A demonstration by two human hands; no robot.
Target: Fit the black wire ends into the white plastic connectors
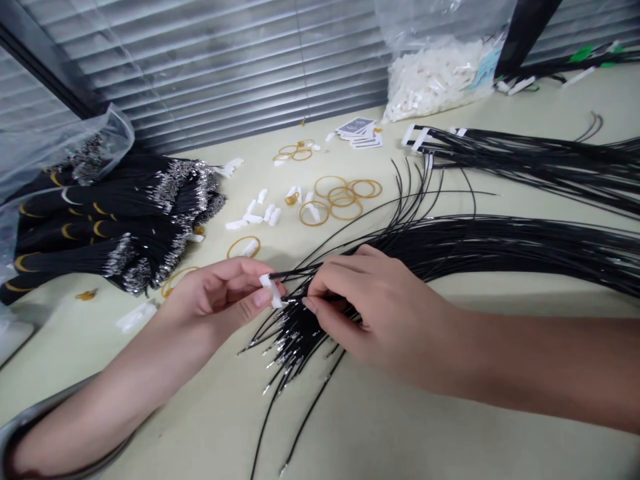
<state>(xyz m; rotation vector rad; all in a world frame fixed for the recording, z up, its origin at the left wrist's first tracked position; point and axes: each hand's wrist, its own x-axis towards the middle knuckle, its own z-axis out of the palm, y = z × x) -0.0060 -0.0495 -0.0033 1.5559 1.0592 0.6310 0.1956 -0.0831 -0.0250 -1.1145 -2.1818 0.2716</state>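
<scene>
Fingers [245,272] of left hand [210,307] grip one white connector [267,281]; right hand [380,313] pinches dozens of black wires [295,337].

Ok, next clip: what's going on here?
A person's left hand pinches a white plastic connector, while the right hand holds thin black wires with metal-tipped ends close to it. More wire bundles lie on the pale table, with rubber bands nearby.
</scene>
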